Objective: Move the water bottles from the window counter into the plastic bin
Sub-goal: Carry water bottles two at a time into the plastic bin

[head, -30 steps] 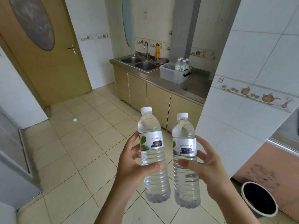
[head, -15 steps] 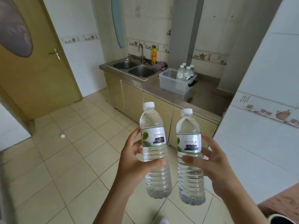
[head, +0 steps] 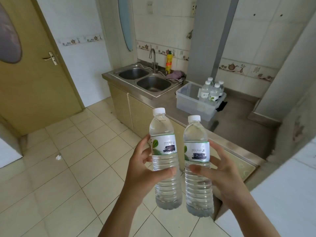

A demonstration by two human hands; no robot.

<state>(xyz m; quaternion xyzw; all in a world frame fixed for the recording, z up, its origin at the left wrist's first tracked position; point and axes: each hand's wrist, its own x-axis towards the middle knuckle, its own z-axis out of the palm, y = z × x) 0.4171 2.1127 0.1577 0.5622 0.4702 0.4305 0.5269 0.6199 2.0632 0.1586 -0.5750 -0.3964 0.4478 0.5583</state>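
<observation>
My left hand [head: 142, 165] grips a clear water bottle [head: 163, 147] with a white cap and a green-leaf label, held upright over the tiled floor. Beside it, my right hand [head: 220, 171] holds a second, matching bottle [head: 196, 151] upright, the two bottles a small gap apart. Ahead on the steel counter stands the clear plastic bin [head: 189, 101]. Several water bottles [head: 211, 90] stand upright in its right end; its left part shows no bottles.
A double steel sink [head: 145, 79] with a tap, a yellow bottle [head: 169, 64] and a purple cloth [head: 176, 75] lies left of the bin. A white tiled wall corner [head: 282, 194] juts in at the right. A wooden door [head: 34, 74] is at the left. Tiled floor [head: 68, 168] spreads below.
The view has advanced toward the counter, so the bin and sink look nearer and larger. Both hands still hold their bottles upright in the same pose.
</observation>
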